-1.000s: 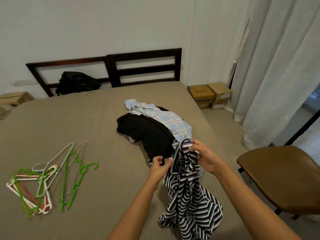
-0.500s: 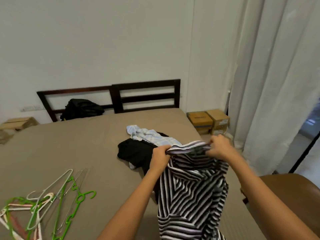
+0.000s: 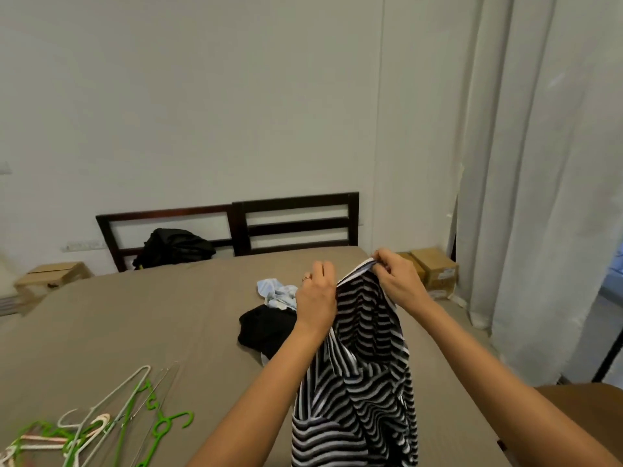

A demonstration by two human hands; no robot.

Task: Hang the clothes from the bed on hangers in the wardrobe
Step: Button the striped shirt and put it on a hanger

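Note:
A black-and-white striped garment [image 3: 364,375] hangs in the air over the bed [image 3: 118,325], held up by its top edge. My left hand [image 3: 317,294] grips that edge on the left and my right hand [image 3: 396,281] pinches it on the right, close together. Behind them on the bed lie a black garment [image 3: 266,326] and a light blue checked shirt [image 3: 276,291]. A heap of green, white and pink hangers [image 3: 101,429] lies at the bed's near left. No wardrobe is in view.
A dark wooden headboard [image 3: 296,224] stands against the white wall, with a black bag [image 3: 175,246] in front of it. Cardboard boxes [image 3: 435,269] sit on the floor at the right by white curtains [image 3: 539,197]. A brown chair seat [image 3: 580,416] is at lower right.
Both hands have lifted the striped garment off the bed and raised it. They have come closer together along its top edge. The view has tilted upward.

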